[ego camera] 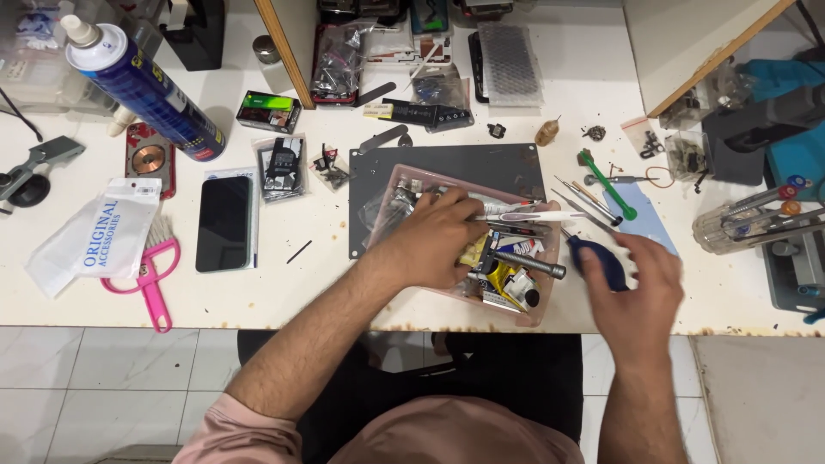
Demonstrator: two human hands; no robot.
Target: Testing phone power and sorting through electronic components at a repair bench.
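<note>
**A:** so what are the hands doing here?

**B:** right hand is nearest, at the near right edge of the surface. It's blurry, fingers curled round a dark blue rubber blower, so it's got hold of that. Left hand is a bit further in, reaching into the pink tray, fingers bent down among the tools. Can't tell if it's actually gripping one.

**A:** and around them?

**B:** tray sits on a grey mat. Off to the left, a black phone lies face up, pink scissors beside it. Further back on the left, a blue spray can lies tilted. Green-handled tool far right of the tray.
</note>
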